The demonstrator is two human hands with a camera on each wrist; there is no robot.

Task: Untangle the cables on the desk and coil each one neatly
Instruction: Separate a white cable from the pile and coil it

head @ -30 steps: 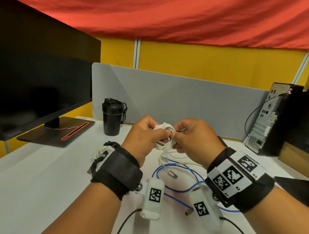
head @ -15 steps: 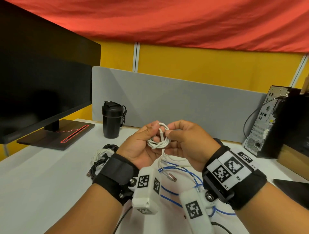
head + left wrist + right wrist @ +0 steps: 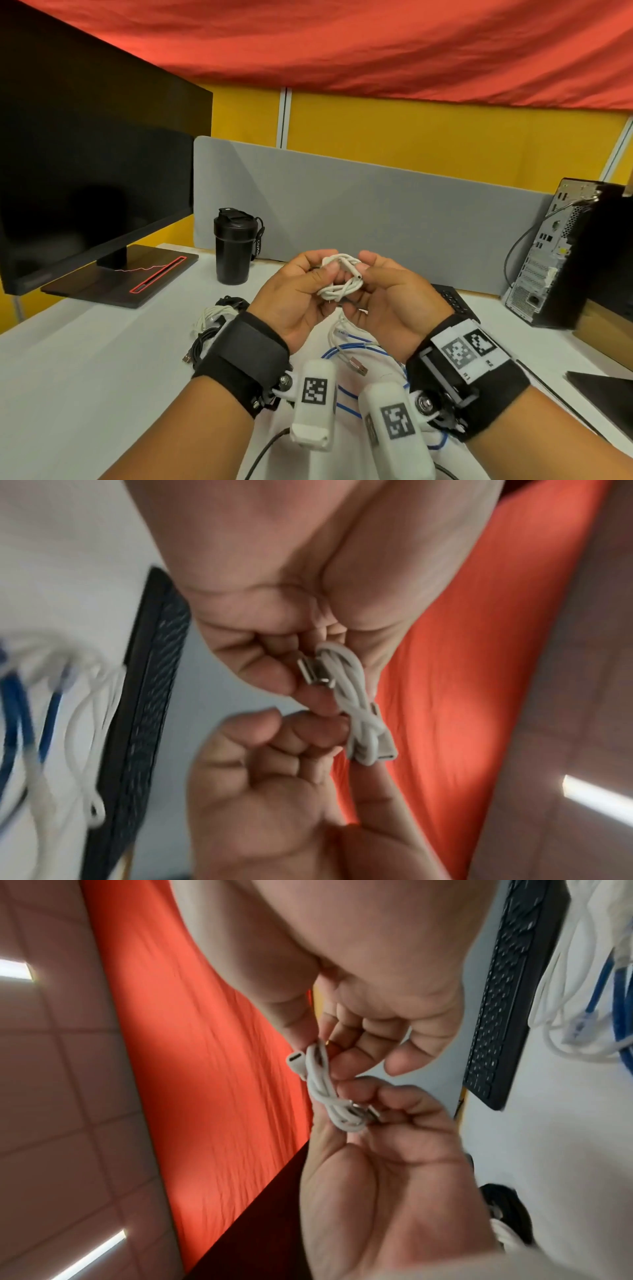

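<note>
A short white cable (image 3: 342, 279) is wound into a small coil and held above the desk by both hands. My left hand (image 3: 310, 274) pinches its left side and my right hand (image 3: 368, 274) pinches its right side, palms turned inward. In the left wrist view the coiled white cable (image 3: 356, 704) shows a metal plug by the left hand (image 3: 308, 685) and a white plug end by the right hand (image 3: 308, 737). The right wrist view shows the same coil (image 3: 325, 1088) between the right hand (image 3: 342, 1056) and the left hand (image 3: 377, 1104).
Below the hands a blue cable (image 3: 363, 346) and a loose white cable (image 3: 337, 337) with a metal plug lie tangled on the white desk (image 3: 102, 377). Coiled black and white cables (image 3: 212, 322) lie at the left. A black tumbler (image 3: 234, 253), monitor (image 3: 85, 192), keyboard (image 3: 455, 303) and PC tower (image 3: 561, 253) stand around.
Both wrists have rolled so the palms face inward and up. The white coil has tightened into a small bundle, and its plug end now shows on top.
</note>
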